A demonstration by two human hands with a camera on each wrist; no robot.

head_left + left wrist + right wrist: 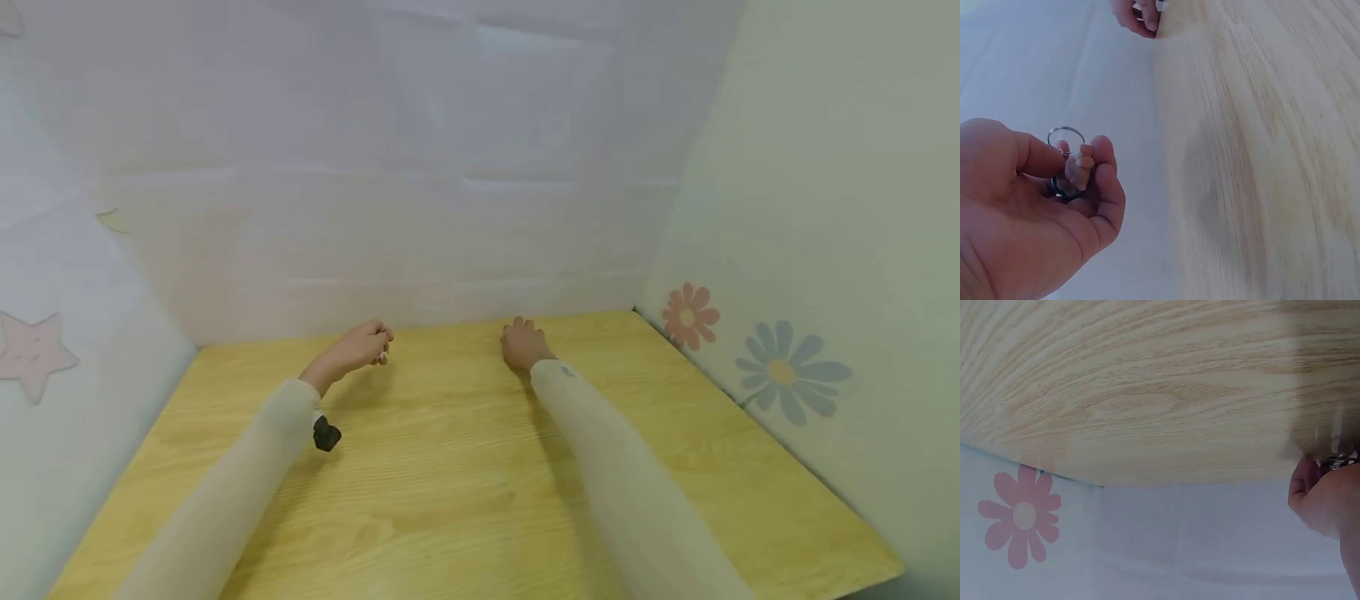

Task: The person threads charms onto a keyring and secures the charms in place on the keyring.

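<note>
Between curled left hand (1035, 206) fingers, an unmarked keyring (1066, 139).

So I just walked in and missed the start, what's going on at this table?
A person in pale long sleeves has both hands out over a wooden table. The left hand is raised slightly and pinches a small key ring with a little charm between thumb and fingers. The right hand rests near the far edge of the table, fingers curled round something small and metallic; what it is cannot be made out.
</note>
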